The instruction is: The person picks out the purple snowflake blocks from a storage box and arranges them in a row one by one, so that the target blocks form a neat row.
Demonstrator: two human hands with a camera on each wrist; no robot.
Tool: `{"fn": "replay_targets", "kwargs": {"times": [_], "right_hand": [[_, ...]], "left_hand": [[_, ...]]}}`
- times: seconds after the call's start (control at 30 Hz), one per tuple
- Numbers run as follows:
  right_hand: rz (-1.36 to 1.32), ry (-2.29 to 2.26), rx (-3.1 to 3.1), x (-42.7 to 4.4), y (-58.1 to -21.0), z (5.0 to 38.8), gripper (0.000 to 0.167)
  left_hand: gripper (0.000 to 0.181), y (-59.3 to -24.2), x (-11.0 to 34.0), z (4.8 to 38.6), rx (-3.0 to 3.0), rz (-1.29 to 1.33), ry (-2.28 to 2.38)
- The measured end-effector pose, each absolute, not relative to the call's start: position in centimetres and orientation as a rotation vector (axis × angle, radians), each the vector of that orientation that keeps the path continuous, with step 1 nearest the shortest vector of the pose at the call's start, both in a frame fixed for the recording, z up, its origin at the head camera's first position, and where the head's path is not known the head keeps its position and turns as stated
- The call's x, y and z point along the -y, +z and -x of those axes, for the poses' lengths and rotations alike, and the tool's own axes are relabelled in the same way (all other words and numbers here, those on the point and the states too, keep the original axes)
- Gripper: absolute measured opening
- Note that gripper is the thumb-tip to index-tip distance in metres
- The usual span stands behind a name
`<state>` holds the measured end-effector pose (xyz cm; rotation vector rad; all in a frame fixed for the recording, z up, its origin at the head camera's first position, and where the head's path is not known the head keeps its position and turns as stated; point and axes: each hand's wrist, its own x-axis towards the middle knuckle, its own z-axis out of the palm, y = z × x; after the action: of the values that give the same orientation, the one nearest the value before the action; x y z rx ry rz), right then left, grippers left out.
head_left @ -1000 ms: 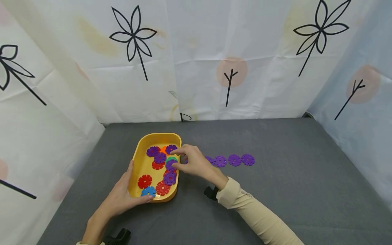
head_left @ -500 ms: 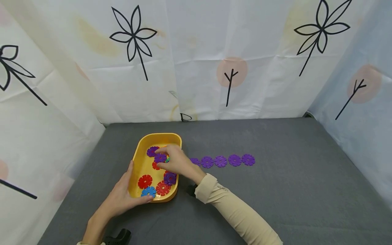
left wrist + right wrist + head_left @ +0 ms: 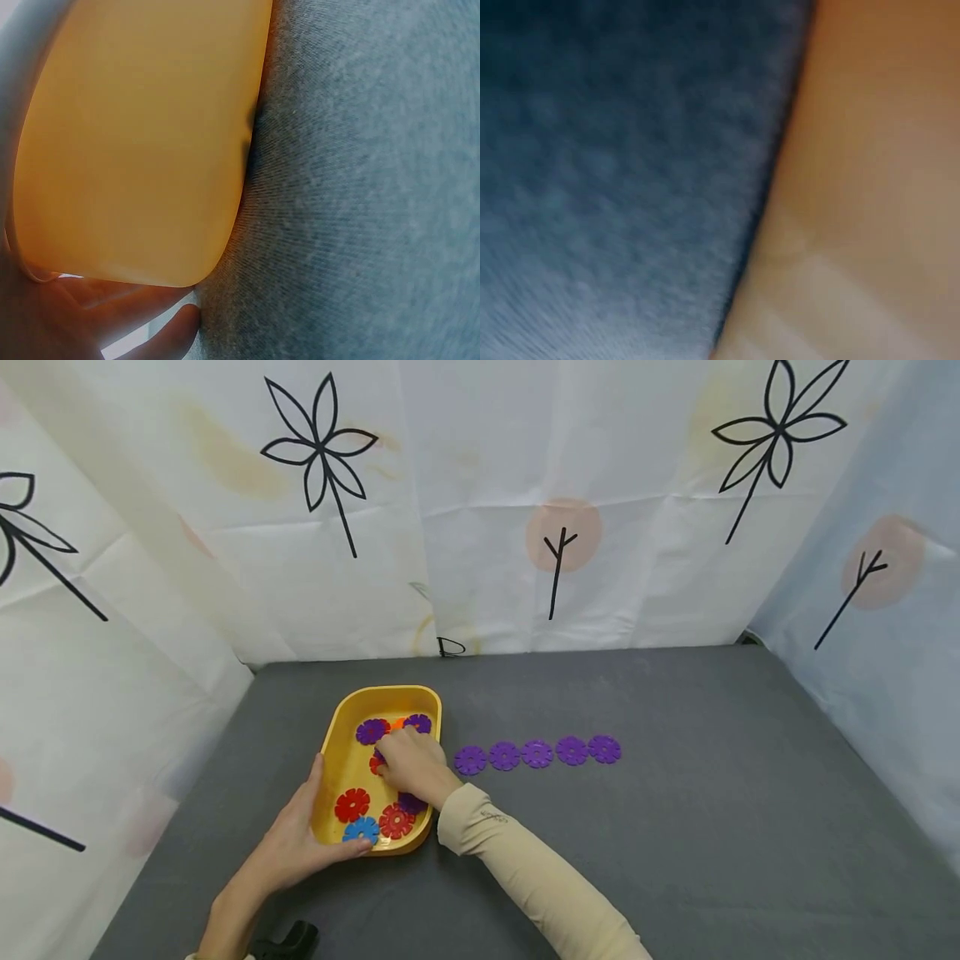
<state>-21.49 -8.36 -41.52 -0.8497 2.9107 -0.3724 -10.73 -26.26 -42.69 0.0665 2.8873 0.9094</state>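
The purple flowers (image 3: 370, 732) are in two spots: some lie in the yellow tray (image 3: 341, 768), and five more lie outside it. In the far part of the tray, one purple flower is at the left and one is at the right, with a bit of an orange flower (image 3: 398, 725) between them. In the near part of the tray are two red flowers (image 3: 352, 806) and a blue flower (image 3: 362, 828). The right hand (image 3: 415, 766) reaches into the tray over its right side. Its fingertips are hidden, so I cannot tell if it is pinching a flower. The left hand (image 3: 300, 839) grips the tray at its near left corner, with fingers along the outside and the thumb over the near edge, close to the blue flower. To the right of the tray, the five purple flowers make a row (image 3: 537, 754), flat on the grey cloth (image 3: 675, 818). A tan sleeve (image 3: 525, 868) covers the right arm, near and to the right of the tray. Behind the tray hangs a white sheet (image 3: 487, 460) with black leaf drawings (image 3: 320, 447)
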Motion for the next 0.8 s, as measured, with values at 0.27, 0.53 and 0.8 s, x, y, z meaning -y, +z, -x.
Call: {"fn": "replay_targets", "kwargs": {"times": [0.27,0.53,0.8], "right_hand": [[0.932,-0.383,-2.892,8.08,-41.6,21.31,0.021],[0.871,-0.389,-2.879,8.27,-41.51,21.18,0.019],[0.909,-0.404,-2.915,7.96,-41.4,20.97,0.037]], "left_hand": [[0.135,-42.57,26.27,10.65,-2.879,-0.055,0.903],[0.136,-42.66,26.25,10.72,-2.862,-0.033,0.897],[0.136,-42.69,26.43,10.73,-2.889,-0.074,0.915]]}}
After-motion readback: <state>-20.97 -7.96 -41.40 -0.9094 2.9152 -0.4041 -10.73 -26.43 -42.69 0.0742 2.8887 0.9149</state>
